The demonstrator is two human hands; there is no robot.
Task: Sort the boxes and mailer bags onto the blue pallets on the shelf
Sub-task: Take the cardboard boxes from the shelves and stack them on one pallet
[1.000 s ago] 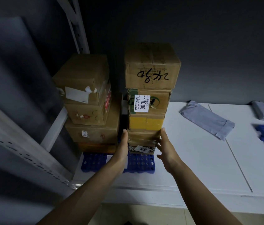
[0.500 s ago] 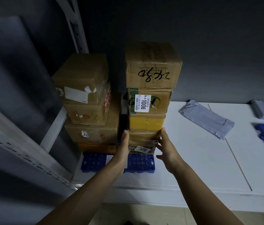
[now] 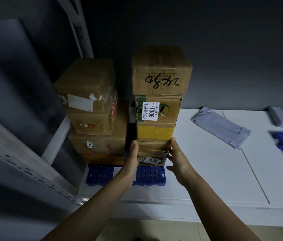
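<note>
Head view. Right stack of boxes (image 3: 161, 73) stands on the blue pallet (image 3: 100, 174), long axis vertical. Left hand (image 3: 132, 158) and right hand (image 3: 178, 157) flank its low taped box (image 3: 153, 147), fingers straight and flat on opposite sides, nothing gripped. The stack lies straight ahead between the hands, both equally near. Judgement: squaring the stack. Mailer bag (image 3: 222, 126) lies well apart on the shelf (image 3: 206, 173), to the right; right hand nearer.

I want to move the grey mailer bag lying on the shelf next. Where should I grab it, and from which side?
Probably pinch the mailer bag at its folded-flap end, reaching in from the front right. It lies flat and slanted on the shelf, that end nearest the front edge, with bare shelf around it and the box stack to its left.
</note>
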